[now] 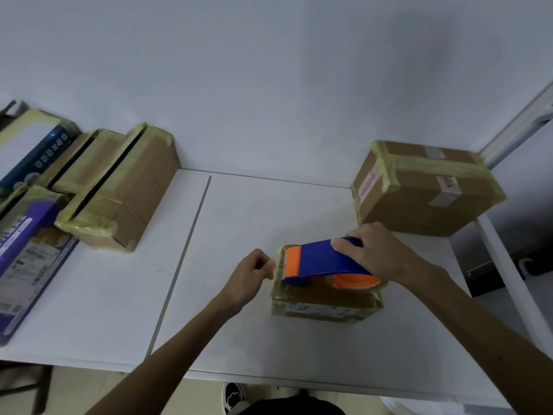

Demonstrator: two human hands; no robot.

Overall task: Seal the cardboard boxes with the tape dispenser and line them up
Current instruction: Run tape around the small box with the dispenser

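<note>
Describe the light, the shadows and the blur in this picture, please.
Head view: dim, bluish, even light, no glare; a broad soft shadow falls on the wall above the large taped box; the boxes at left are blurred and stretched by the wide lens; the tape dispenser is fairly sharp.

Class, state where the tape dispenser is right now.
In the head view, the tape dispenser sits right of centre atop the small box, gripped by the right hand.

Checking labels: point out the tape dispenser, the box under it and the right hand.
tape dispenser point(320, 259), head view, blue body.
box point(326, 311), head view, near side.
right hand point(377, 256), head view, back of hand.
</note>
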